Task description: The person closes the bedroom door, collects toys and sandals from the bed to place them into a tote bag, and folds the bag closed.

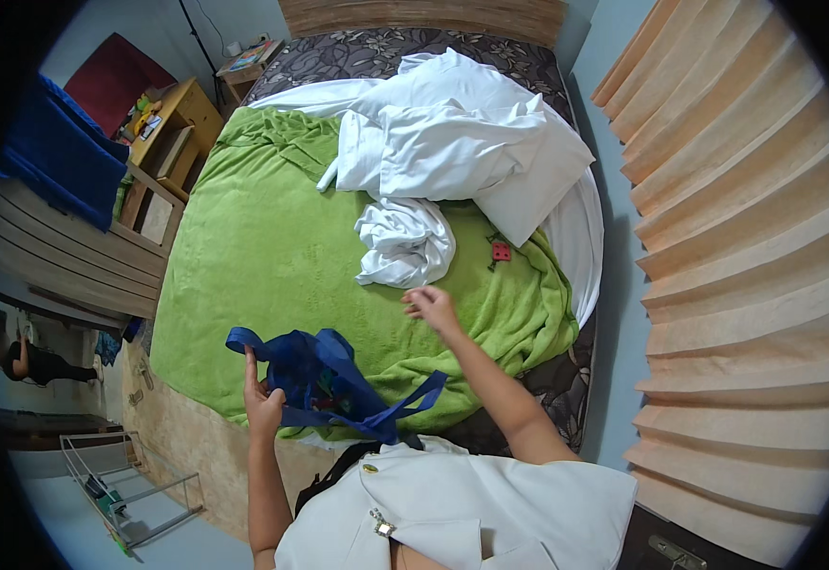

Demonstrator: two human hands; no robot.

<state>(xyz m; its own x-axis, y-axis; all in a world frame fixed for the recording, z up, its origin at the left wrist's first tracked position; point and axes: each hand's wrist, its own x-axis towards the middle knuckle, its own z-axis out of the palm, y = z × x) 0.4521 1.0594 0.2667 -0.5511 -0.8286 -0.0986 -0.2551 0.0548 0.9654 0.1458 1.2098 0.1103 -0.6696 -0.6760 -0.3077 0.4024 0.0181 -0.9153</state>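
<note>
My left hand (263,407) grips a blue fabric bag (336,381) by its edge, with the index finger raised against a strap loop. The bag sags open at the near side of the bed, and small red and green things show inside it. My right hand (432,310) hangs over the green blanket (264,242) with loosely curled fingers and nothing seen in it. Just beyond that hand sits a crumpled white cloth (407,242). Farther right, a small red object (501,251) with dark thin parts lies on the blanket.
White pillows (471,142) are heaped toward the wooden headboard (421,16). Peach curtains (742,285) hang along the right. A wooden desk (161,128), a blue cloth (65,157) and a metal rack (136,491) stand left. A person (44,362) in dark clothes appears at far left.
</note>
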